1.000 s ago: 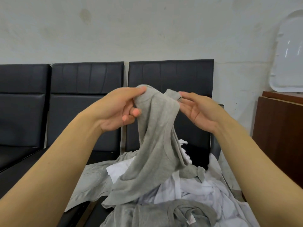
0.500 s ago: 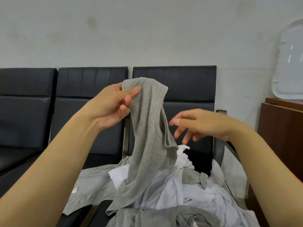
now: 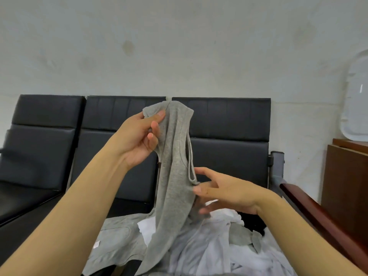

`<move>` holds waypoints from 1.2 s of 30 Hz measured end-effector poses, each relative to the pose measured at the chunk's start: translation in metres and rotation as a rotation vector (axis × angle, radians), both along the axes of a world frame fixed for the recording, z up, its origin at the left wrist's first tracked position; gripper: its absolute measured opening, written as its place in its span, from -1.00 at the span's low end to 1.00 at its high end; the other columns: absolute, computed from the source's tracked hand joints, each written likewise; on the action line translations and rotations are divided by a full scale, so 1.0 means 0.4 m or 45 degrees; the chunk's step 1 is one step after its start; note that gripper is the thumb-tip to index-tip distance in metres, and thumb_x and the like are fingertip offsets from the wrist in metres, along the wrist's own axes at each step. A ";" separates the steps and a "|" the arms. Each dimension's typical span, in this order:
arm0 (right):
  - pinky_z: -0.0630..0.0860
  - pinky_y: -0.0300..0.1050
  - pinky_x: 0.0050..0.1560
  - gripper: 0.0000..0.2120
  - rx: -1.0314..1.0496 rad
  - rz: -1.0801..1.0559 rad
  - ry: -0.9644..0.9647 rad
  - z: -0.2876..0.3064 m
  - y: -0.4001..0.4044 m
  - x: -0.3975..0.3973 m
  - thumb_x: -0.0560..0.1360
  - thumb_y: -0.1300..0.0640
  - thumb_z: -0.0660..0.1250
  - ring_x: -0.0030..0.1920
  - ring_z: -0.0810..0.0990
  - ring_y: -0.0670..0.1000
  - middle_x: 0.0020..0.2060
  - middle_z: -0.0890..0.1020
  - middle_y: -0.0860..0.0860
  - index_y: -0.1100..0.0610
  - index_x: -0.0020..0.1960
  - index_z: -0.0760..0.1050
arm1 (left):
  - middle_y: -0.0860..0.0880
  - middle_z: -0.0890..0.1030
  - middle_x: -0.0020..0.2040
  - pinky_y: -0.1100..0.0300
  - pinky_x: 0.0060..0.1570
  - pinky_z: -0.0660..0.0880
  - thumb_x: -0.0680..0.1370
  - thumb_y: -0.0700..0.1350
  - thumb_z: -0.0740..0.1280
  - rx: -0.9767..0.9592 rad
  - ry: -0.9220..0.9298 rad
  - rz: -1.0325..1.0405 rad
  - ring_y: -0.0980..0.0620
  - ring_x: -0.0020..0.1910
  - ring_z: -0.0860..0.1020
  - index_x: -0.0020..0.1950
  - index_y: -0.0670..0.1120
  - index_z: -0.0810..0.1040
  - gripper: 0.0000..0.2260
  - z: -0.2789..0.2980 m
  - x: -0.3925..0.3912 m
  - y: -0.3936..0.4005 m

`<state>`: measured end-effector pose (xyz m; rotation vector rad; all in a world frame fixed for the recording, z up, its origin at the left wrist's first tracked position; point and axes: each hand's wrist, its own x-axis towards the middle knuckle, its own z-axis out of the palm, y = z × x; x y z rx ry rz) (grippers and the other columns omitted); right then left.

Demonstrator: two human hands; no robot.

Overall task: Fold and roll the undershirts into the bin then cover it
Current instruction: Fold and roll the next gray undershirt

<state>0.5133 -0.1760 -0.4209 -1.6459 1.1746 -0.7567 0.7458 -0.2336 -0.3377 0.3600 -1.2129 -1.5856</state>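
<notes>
Left hand [image 3: 139, 138] pinches grey undershirt [image 3: 175, 176]; right hand [image 3: 223, 192] seemingly touches it.

A row of three black padded seats [image 3: 229, 136] is set against a pale, stained wall [image 3: 179, 46]. A grey metal armrest post [image 3: 276, 170] is fitted at the row's right end. A brown wooden cabinet [image 3: 346, 188] is positioned at the right edge.

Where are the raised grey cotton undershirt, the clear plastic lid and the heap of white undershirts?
Grey cotton undershirt [image 3: 175, 176], head view: middle of the hanging cloth.
Clear plastic lid [image 3: 356, 100], head view: its flat face, leaning on the wall.
Heap of white undershirts [image 3: 215, 253], head view: crumpled white cloth on the seat.
</notes>
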 end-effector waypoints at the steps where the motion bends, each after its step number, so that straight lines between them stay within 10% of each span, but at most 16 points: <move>1: 0.61 0.03 0.24 -0.47 -0.043 -0.066 -0.085 -0.006 -0.009 0.007 0.62 0.06 0.41 0.24 0.67 0.14 0.23 0.69 0.08 -0.02 0.53 0.31 | 0.12 0.58 -0.29 0.48 -0.64 0.31 0.65 -0.18 0.32 0.006 0.009 0.003 0.25 -0.56 0.47 0.04 -0.09 0.59 -0.94 0.000 0.001 -0.002; 11: 0.48 -0.26 -0.28 -0.77 -0.169 -0.335 -0.677 -0.014 -0.050 0.014 0.57 0.20 0.43 -0.22 0.61 -0.11 -0.09 0.69 0.02 0.18 0.22 0.65 | 0.11 0.61 -0.31 0.47 -0.64 0.32 0.65 -0.19 0.34 0.034 0.100 0.089 0.24 -0.54 0.49 0.04 -0.09 0.61 -0.94 0.001 0.021 -0.018; 17: 0.27 -0.24 -0.35 -0.72 -0.285 -0.429 -0.541 -0.019 -0.053 0.007 0.54 0.13 0.48 -0.29 0.38 -0.09 -0.19 0.63 -0.03 0.20 0.22 0.64 | 0.11 0.61 -0.30 0.45 -0.63 0.32 0.64 -0.19 0.36 0.019 0.080 0.121 0.24 -0.53 0.49 0.09 -0.09 0.60 -0.94 -0.002 0.026 -0.024; 24: 0.28 -0.31 -0.51 -0.75 -0.443 -0.518 -0.462 0.009 -0.019 0.007 0.56 0.17 0.46 -0.35 0.58 -0.08 -0.12 0.74 0.00 0.10 0.23 0.63 | 0.12 0.60 -0.31 0.46 -0.61 0.32 0.64 -0.20 0.36 0.045 0.105 0.172 0.24 -0.52 0.48 0.06 -0.07 0.60 -0.95 0.002 0.041 -0.029; 29: 0.57 -0.31 -0.24 -0.77 -0.467 -0.466 -0.448 0.021 0.003 0.025 0.57 0.19 0.45 0.07 0.75 0.02 0.04 0.77 0.05 0.14 0.23 0.64 | 0.12 0.60 -0.30 0.46 -0.61 0.31 0.65 -0.20 0.35 0.043 0.111 0.169 0.24 -0.52 0.47 0.05 -0.07 0.61 -0.94 0.007 0.045 -0.024; 36: 0.66 -0.20 0.05 -0.74 -0.516 -0.450 -0.491 0.043 0.011 0.028 0.53 0.25 0.48 0.11 0.74 0.05 0.03 0.76 0.10 0.19 0.22 0.65 | 0.13 0.59 -0.29 0.47 -0.61 0.29 0.64 -0.20 0.35 -0.003 0.091 0.149 0.24 -0.51 0.46 0.05 -0.06 0.60 -0.94 0.023 0.056 -0.002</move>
